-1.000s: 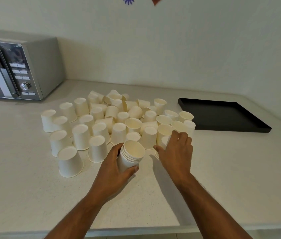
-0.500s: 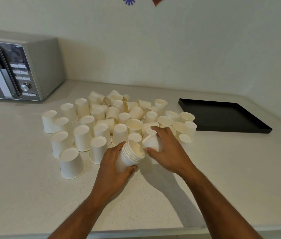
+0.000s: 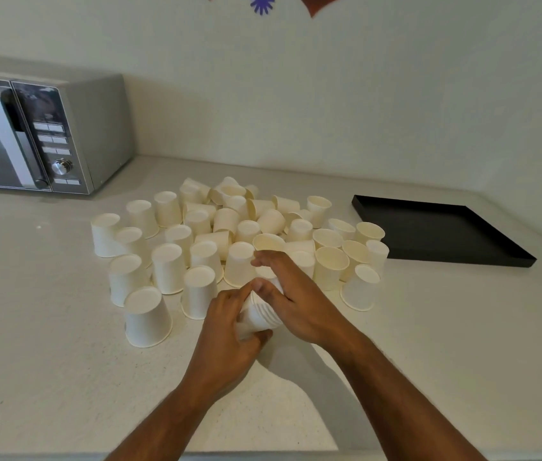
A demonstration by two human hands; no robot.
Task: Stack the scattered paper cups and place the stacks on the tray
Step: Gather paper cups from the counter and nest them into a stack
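A stack [image 3: 259, 316] is gripped in the left hand [image 3: 229, 334] near the table's front edge while a cup is pressed in by the right hand [image 3: 291, 301]; nearby cups [image 3: 239, 227] could be toppled.

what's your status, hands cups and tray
Left hand gripping nested stack. Right hand pressing a cup onto its top. Loose cups crowd counter; black tray bare. Nothing blocking.
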